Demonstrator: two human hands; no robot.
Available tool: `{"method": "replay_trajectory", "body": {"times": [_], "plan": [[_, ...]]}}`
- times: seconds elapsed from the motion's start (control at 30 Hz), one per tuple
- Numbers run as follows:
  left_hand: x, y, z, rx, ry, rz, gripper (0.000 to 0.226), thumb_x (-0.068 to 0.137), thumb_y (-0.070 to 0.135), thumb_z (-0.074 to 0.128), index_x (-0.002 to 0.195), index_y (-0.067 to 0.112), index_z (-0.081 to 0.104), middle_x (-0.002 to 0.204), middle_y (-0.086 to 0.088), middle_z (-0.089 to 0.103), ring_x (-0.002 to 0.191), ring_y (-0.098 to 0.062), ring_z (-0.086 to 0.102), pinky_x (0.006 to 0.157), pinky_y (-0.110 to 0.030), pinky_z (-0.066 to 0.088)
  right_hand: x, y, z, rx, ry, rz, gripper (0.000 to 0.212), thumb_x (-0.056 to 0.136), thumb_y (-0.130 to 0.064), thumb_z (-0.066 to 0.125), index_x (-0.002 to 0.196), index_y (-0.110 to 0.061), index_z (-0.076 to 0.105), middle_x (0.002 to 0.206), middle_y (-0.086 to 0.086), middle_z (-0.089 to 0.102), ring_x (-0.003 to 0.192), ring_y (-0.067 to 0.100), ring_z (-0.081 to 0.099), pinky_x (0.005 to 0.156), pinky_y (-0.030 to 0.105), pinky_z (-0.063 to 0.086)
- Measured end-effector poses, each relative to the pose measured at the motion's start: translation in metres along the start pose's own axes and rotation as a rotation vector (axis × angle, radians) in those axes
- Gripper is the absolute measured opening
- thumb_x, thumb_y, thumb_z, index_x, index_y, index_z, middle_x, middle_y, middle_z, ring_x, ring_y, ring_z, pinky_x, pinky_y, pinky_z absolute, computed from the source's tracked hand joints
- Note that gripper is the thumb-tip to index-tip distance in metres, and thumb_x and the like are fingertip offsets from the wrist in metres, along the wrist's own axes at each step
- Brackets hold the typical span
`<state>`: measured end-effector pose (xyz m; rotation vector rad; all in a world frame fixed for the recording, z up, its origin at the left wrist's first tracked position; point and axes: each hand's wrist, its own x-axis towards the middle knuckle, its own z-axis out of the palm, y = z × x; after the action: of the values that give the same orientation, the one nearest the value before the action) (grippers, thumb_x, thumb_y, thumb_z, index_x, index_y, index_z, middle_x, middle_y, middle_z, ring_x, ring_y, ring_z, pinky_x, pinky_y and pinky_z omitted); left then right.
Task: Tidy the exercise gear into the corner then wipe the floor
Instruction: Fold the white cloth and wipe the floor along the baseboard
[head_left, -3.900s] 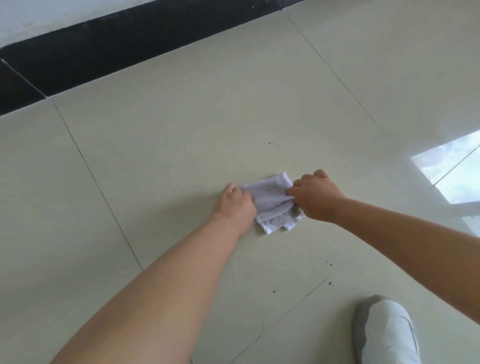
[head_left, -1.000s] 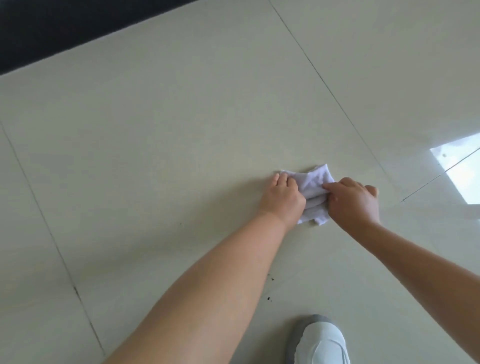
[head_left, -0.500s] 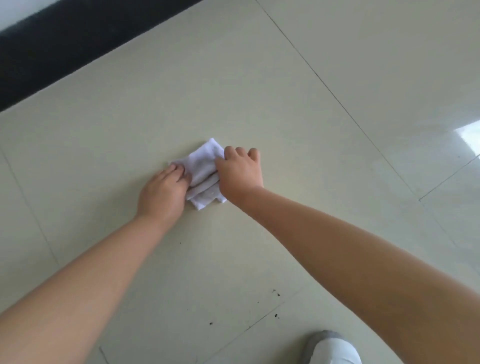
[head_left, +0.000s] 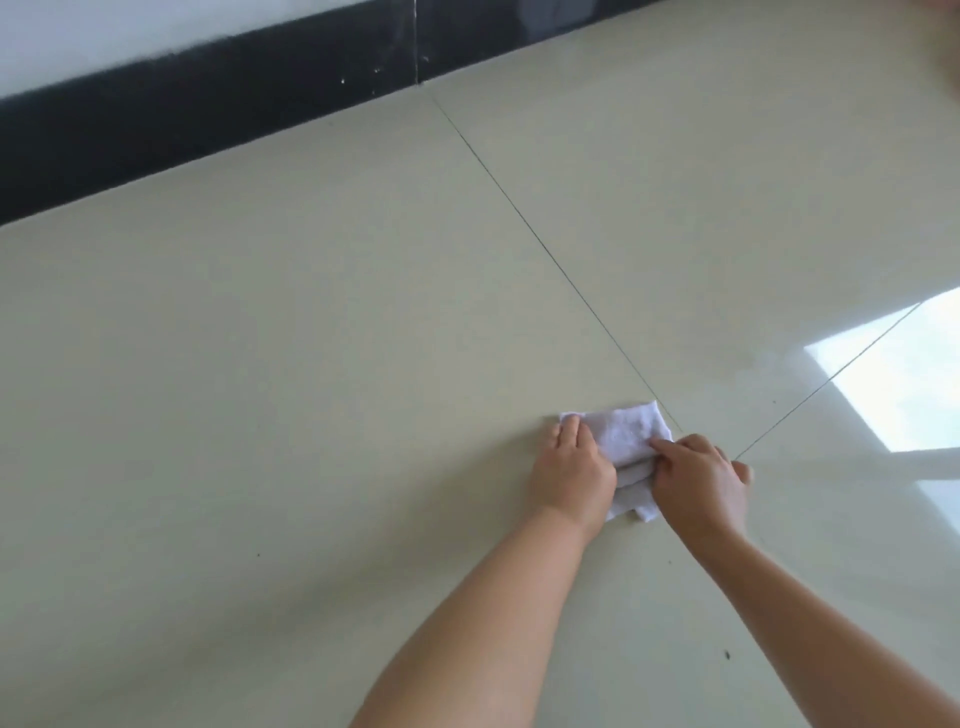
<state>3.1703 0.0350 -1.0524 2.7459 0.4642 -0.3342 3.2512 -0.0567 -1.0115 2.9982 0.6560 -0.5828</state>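
Observation:
A small folded white cloth (head_left: 631, 434) lies flat on the pale tiled floor (head_left: 322, 364), close to where two grout lines cross. My left hand (head_left: 571, 475) presses on the cloth's left side with its fingers laid over the edge. My right hand (head_left: 698, 480) presses on the cloth's right side, fingers bent and pointing left across it. Both hands cover the cloth's near half. No exercise gear shows in this view.
A black skirting board (head_left: 208, 104) runs along the white wall at the top left. A bright window reflection (head_left: 904, 374) lies on the floor at the right. A few dark specks (head_left: 727, 654) dot the tiles near my right forearm.
Both hands have slid the cloth to the right across the floor, up to the crossing of the grout lines. The shoe seen at the bottom earlier is out of view.

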Motion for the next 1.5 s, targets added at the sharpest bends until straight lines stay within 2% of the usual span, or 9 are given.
{"method": "replay_trajectory", "body": {"times": [0.13, 0.23, 0.4, 0.5, 0.6, 0.8, 0.9, 1.2, 1.5], "plan": [[0.023, -0.025, -0.033, 0.03, -0.116, -0.06, 0.025, 0.058, 0.016, 0.053, 0.056, 0.011, 0.077, 0.073, -0.008, 0.075, 0.078, -0.017, 0.073, 0.077, -0.022, 0.055, 0.04, -0.038, -0.012, -0.038, 0.006, -0.039, 0.044, 0.087, 0.001, 0.038, 0.122, -0.018, 0.06, 0.115, 0.007, 0.054, 0.101, 0.023, 0.043, 0.097, 0.031, 0.028], [0.042, -0.073, -0.055, 0.207, -0.062, -0.09, 0.039, 0.092, 0.001, 0.035, 0.122, -0.006, 0.059, 0.135, -0.024, 0.05, 0.133, -0.031, 0.041, 0.113, -0.034, 0.027, 0.066, -0.089, -0.016, -0.09, 0.01, -0.148, 0.041, 0.085, 0.002, 0.039, 0.121, -0.013, 0.055, 0.119, 0.008, 0.049, 0.102, 0.025, 0.041, 0.098, 0.032, 0.03], [0.025, -0.168, -0.079, 0.231, 0.054, -0.306, 0.028, 0.07, 0.015, 0.052, 0.062, 0.007, 0.078, 0.079, -0.01, 0.077, 0.08, -0.021, 0.076, 0.066, -0.021, 0.057, 0.089, -0.186, -0.004, -0.045, 0.015, -0.375, 0.042, 0.086, -0.002, 0.047, 0.126, -0.012, 0.046, 0.125, 0.009, 0.042, 0.115, 0.026, 0.04, 0.098, 0.033, 0.03], [0.02, -0.194, -0.081, 0.179, -0.015, -0.32, 0.038, 0.101, 0.012, 0.033, 0.133, 0.002, 0.051, 0.148, -0.019, 0.039, 0.141, -0.026, 0.035, 0.113, -0.03, 0.029, 0.09, -0.209, -0.004, 0.008, -0.023, -0.423, 0.031, 0.086, -0.002, 0.049, 0.116, -0.008, 0.051, 0.123, 0.01, 0.043, 0.112, 0.028, 0.04, 0.099, 0.032, 0.029], [0.03, -0.183, -0.087, 0.115, -0.025, -0.368, 0.046, 0.104, 0.012, 0.02, 0.149, 0.005, 0.02, 0.159, -0.013, 0.011, 0.149, -0.025, 0.008, 0.119, -0.031, 0.009, 0.1, -0.194, -0.011, 0.16, -0.04, -0.355, 0.019, 0.092, -0.002, 0.037, 0.086, -0.013, 0.052, 0.117, 0.012, 0.046, 0.097, 0.025, 0.033, 0.102, 0.033, 0.033], [0.088, -0.125, -0.087, 0.018, -0.013, -0.274, 0.046, 0.103, 0.01, 0.019, 0.148, 0.001, 0.021, 0.159, -0.015, 0.01, 0.148, -0.026, 0.006, 0.12, -0.033, 0.004, 0.126, -0.134, -0.032, 0.108, -0.011, -0.14, 0.041, 0.091, -0.005, 0.032, 0.125, -0.016, 0.053, 0.096, 0.003, 0.038, 0.092, 0.022, 0.024, 0.078, 0.02, 0.02], [0.098, -0.124, -0.087, 0.066, 0.003, -0.283, 0.044, 0.103, 0.01, 0.019, 0.145, 0.0, 0.029, 0.155, -0.016, 0.02, 0.145, -0.027, 0.016, 0.119, -0.031, 0.009, 0.125, -0.144, -0.034, 0.093, 0.005, -0.13, 0.036, 0.092, -0.002, 0.034, 0.123, -0.006, 0.05, 0.116, 0.016, 0.047, 0.105, 0.031, 0.036, 0.098, 0.036, 0.034], [0.005, -0.259, -0.112, 0.217, -0.087, -0.495, 0.038, 0.099, 0.017, 0.035, 0.135, 0.007, 0.044, 0.141, -0.014, 0.043, 0.133, -0.027, 0.04, 0.107, -0.034, 0.032, 0.101, -0.294, -0.016, -0.14, -0.105, -0.56, 0.055, 0.082, -0.013, 0.062, 0.133, -0.021, 0.042, 0.133, 0.01, 0.038, 0.125, 0.028, 0.036, 0.104, 0.037, 0.028], [-0.197, -0.33, -0.085, 0.04, -0.097, -0.657, 0.03, 0.089, 0.015, 0.049, 0.102, -0.006, 0.066, 0.115, -0.026, 0.061, 0.102, -0.039, 0.063, 0.077, -0.044, 0.052, -0.043, -0.375, 0.068, -0.094, -0.178, -0.987, 0.03, 0.09, -0.016, 0.05, 0.12, -0.012, 0.054, 0.113, 0.007, 0.05, 0.106, 0.026, 0.047, 0.097, 0.033, 0.028]]}}
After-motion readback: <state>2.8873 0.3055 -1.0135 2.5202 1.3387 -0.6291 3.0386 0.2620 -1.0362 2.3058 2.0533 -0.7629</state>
